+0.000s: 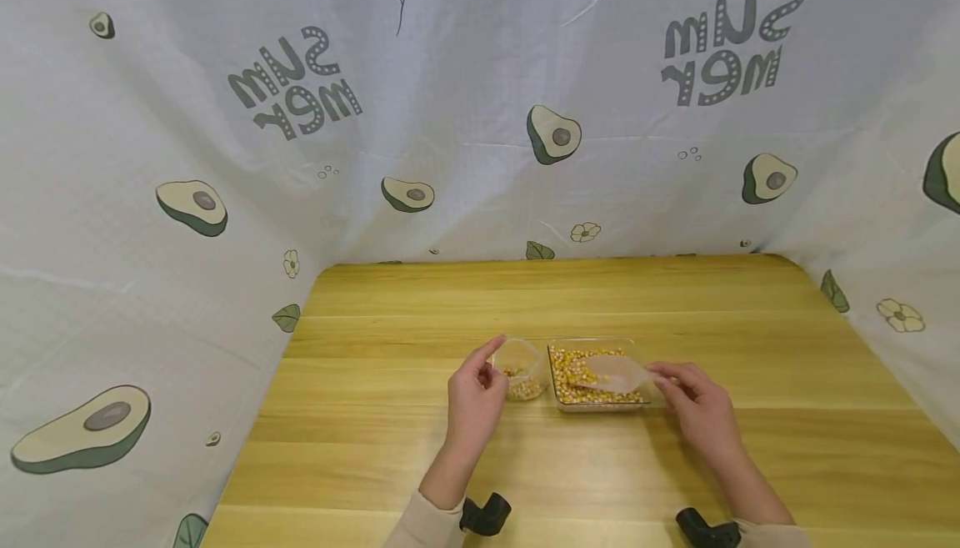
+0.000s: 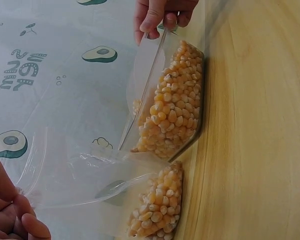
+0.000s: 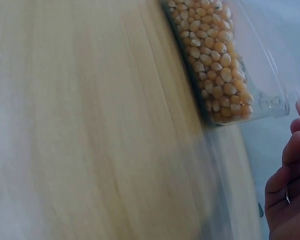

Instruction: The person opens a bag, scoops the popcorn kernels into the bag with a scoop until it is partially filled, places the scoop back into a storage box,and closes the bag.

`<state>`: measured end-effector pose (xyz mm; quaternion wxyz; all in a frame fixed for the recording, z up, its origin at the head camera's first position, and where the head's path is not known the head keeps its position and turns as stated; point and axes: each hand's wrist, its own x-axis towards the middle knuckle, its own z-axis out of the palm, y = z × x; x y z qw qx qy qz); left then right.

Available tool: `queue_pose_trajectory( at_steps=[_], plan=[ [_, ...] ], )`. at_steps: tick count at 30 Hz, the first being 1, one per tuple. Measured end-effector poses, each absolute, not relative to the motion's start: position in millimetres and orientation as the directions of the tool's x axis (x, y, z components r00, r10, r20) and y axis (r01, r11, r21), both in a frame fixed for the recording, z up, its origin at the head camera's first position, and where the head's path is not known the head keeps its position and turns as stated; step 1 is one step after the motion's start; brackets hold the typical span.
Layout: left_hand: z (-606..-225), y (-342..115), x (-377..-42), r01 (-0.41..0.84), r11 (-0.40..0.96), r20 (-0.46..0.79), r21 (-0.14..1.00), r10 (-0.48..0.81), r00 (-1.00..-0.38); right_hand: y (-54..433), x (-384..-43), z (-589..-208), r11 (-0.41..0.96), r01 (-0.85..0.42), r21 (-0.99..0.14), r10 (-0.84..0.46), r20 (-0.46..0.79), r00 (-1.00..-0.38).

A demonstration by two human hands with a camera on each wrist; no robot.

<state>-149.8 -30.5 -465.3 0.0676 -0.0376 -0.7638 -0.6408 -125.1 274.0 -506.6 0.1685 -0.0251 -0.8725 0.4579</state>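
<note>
My left hand [image 1: 476, 402] pinches the top edge of a clear plastic bag [image 2: 102, 175] between thumb and finger. Corn kernels [image 2: 162, 205] fill the bottom of the bag, which stands on the table. Just right of it is a clear rectangular container [image 1: 603, 408] holding a deep layer of corn kernels [image 3: 215, 65]. With fingers and thumb my right hand [image 1: 701, 414] grips the handle of a translucent white scoop [image 1: 621, 371]. The scoop lies tilted over the container, its front end among the kernels. In the right wrist view the scoop is mostly hidden.
The wooden table [image 1: 360, 448] extends around both containers of corn. Behind it and along both sides hangs a pale cloth [image 1: 465, 98] printed with avocados. Black wrist mounts [image 1: 486, 515] are strapped near both cuffs.
</note>
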Motion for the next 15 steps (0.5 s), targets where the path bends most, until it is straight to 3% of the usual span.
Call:
queue_pose_trajectory(
  at_steps=[15],
  plan=[
    [-466.1, -31.3, -149.2, 0.151, 0.184, 0.156, 0.971, -0.017, -0.988, 276.1, -121.3, -496.2, 0.536, -0.101, -0.838, 0.209, 0.247, -0.946]
  ],
)
